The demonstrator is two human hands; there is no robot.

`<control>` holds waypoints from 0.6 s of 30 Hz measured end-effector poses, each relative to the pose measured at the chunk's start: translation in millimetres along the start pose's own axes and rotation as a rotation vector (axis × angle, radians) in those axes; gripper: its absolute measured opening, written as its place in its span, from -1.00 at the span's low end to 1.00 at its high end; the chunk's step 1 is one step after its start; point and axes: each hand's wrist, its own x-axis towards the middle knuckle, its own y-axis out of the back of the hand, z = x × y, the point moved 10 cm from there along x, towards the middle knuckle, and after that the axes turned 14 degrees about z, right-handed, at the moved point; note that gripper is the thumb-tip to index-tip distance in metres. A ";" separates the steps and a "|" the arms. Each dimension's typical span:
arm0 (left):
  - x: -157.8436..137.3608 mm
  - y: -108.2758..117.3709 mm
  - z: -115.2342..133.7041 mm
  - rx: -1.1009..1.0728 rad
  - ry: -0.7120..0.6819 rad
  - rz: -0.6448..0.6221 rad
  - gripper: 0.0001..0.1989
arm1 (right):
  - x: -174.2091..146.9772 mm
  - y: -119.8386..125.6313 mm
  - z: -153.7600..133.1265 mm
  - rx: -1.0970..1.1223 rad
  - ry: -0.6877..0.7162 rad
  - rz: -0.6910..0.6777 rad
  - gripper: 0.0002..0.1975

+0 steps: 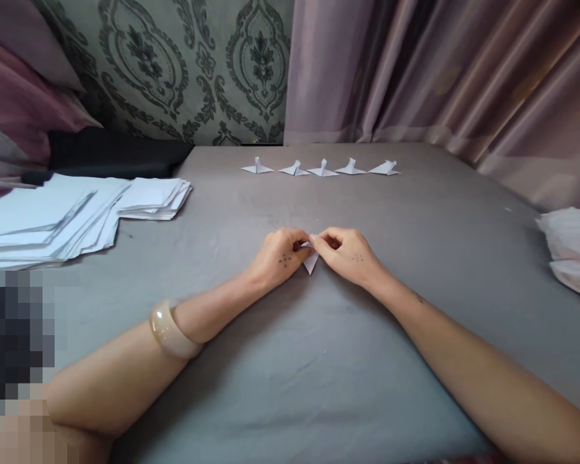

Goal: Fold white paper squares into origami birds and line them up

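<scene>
Pinches a small folded paper between both hands, around the middle of the gray cloth. Grips one side with the left hand, thumb and pointing finger close together, with hardly any room between. Grips the other side with the right hand, just as narrow, with the thumb stretched in to the paper's top. Bends the other fingers in too; cannot see those tips behind the hands. Pokes a white corner of the paper down between the hands. Wears a shiny pale bracelet on the left arm. Near the far edge, in a row, five little white paper shapes, a bit like birds. Over to the left, a big paper pile, with a smaller paper pile touching it. Behind these, a black cloth.
</scene>
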 end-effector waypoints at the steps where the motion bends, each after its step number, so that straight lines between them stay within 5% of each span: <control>1: 0.1 0.2 -0.3 0.006 0.001 0.003 -0.85 | 1.3 0.3 0.8 -0.011 -0.015 0.010 -0.70; 7: -0.2 0.6 -0.1 -0.014 0.006 0.005 -0.85 | 5.8 -1.2 7.7 0.001 -0.102 -0.022 -0.81; 14: 0.7 0.4 0.8 -0.015 -0.008 -0.005 -0.88 | -1.5 -12.5 30.2 0.220 -0.434 -0.160 -0.87; 18: 0.1 -0.4 0.1 -0.007 -0.007 -0.014 -0.87 | -4.7 -21.2 34.4 0.329 -0.513 -0.228 -0.77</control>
